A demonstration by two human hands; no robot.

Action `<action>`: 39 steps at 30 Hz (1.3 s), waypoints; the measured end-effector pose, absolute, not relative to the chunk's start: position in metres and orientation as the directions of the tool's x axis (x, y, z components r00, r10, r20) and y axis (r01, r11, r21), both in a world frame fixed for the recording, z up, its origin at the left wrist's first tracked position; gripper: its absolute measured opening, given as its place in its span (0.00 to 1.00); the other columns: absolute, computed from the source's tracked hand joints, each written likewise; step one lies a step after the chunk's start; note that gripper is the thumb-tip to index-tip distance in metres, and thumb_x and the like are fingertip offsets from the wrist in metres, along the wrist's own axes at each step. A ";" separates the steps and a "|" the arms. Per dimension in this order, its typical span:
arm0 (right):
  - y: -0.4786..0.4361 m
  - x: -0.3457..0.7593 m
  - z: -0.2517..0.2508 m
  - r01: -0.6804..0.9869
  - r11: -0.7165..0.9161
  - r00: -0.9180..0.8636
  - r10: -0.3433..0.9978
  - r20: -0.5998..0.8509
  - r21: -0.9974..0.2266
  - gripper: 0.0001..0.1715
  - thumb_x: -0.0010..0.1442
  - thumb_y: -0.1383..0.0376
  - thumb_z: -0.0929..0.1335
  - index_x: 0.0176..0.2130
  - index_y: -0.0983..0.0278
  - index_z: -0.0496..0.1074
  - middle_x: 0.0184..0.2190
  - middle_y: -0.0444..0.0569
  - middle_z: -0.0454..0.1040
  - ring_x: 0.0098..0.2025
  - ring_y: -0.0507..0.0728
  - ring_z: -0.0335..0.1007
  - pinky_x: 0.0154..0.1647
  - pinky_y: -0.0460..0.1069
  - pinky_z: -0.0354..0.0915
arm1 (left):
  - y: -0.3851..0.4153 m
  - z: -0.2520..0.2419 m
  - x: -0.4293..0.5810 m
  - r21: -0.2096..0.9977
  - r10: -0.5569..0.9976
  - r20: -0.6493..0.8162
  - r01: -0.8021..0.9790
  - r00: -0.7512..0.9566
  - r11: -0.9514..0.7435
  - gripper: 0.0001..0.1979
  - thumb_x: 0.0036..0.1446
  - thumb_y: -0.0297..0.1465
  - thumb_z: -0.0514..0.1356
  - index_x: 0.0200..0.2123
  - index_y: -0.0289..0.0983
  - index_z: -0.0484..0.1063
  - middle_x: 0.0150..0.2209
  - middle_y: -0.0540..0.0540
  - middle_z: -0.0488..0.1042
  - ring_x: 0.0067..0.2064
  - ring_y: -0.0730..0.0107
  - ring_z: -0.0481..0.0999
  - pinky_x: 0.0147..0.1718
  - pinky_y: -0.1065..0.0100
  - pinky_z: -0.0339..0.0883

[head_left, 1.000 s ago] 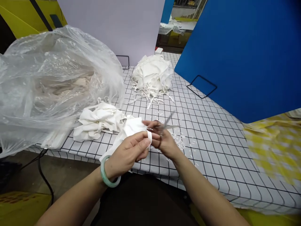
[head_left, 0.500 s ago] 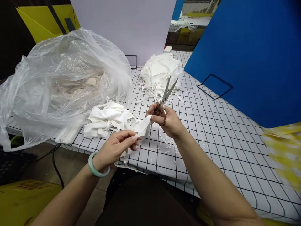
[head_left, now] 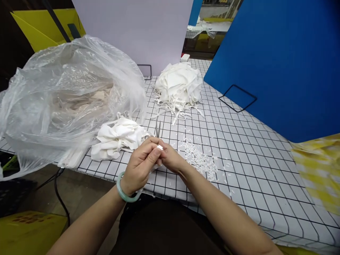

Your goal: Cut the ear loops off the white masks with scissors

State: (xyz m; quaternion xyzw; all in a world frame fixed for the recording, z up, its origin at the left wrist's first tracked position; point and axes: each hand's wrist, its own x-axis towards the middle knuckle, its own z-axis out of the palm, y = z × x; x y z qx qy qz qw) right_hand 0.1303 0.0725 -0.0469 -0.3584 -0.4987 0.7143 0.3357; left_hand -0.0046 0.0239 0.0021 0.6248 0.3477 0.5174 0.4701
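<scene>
My left hand (head_left: 143, 161), with a pale green bangle (head_left: 126, 194) at the wrist, is closed on a piece of white fabric (head_left: 159, 147); only a small folded end shows at the thumb. Against it, my right hand (head_left: 171, 159) is closed round scissors (head_left: 158, 130). Their blades point away from me, nearly together, and the handles are hidden by the hands. Left of the hands lies a small heap of white fabric pieces (head_left: 120, 136) with thin straps. Many tiny white snippets (head_left: 199, 159) are scattered on the table to the right.
A larger pile of white strapped pieces (head_left: 177, 83) sits farther back on the checked tablecloth (head_left: 249, 166). On the left, a clear plastic bag (head_left: 71, 60) holds beige material. A blue panel (head_left: 276, 63) and a pale panel (head_left: 138, 32) stand behind. Yellow checked cloth (head_left: 316, 170) lies right.
My hands have come together, the right one moving left and down toward me with the scissors. The blades have gone from spread to nearly closed. The stretched fabric is now mostly hidden.
</scene>
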 end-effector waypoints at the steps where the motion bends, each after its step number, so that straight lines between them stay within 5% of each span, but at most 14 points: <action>1: 0.068 0.135 -0.048 -0.102 -0.260 -0.486 0.855 -0.180 -0.960 0.21 0.49 0.53 0.76 0.37 0.61 0.70 0.26 0.41 0.68 0.30 0.54 0.65 0.33 0.50 0.65 | 0.024 -0.003 -0.003 0.954 0.934 0.298 -0.078 0.197 -0.288 0.15 0.71 0.33 0.53 0.33 0.37 0.76 0.40 0.44 0.68 0.37 0.69 0.71 0.35 0.65 0.68; 6: 0.041 0.183 -0.030 0.293 0.072 -0.330 0.943 -0.030 -0.953 0.22 0.57 0.45 0.72 0.33 0.61 0.71 0.32 0.46 0.72 0.37 0.57 0.68 0.41 0.53 0.64 | 0.014 -0.017 0.003 0.944 0.938 0.317 0.045 0.143 -0.326 0.15 0.71 0.33 0.51 0.35 0.38 0.75 0.36 0.43 0.66 0.50 0.59 0.68 0.45 0.62 0.66; 12: 0.007 0.214 -0.019 0.525 0.291 -0.433 0.900 0.043 -0.800 0.27 0.58 0.42 0.70 0.26 0.62 0.70 0.22 0.44 0.70 0.28 0.55 0.66 0.38 0.53 0.62 | 0.007 -0.025 0.012 0.918 0.899 0.352 0.093 0.261 -0.386 0.14 0.72 0.29 0.49 0.35 0.37 0.72 0.41 0.42 0.66 0.53 0.61 0.65 0.49 0.62 0.65; 39: -0.004 0.228 -0.027 0.553 0.313 -0.371 0.922 0.108 -0.772 0.32 0.59 0.45 0.71 0.19 0.61 0.58 0.16 0.41 0.64 0.21 0.51 0.58 0.33 0.50 0.59 | 0.010 -0.028 0.031 0.863 0.825 0.404 0.134 0.394 -0.487 0.13 0.71 0.26 0.49 0.36 0.37 0.71 0.42 0.41 0.67 0.53 0.61 0.65 0.50 0.62 0.66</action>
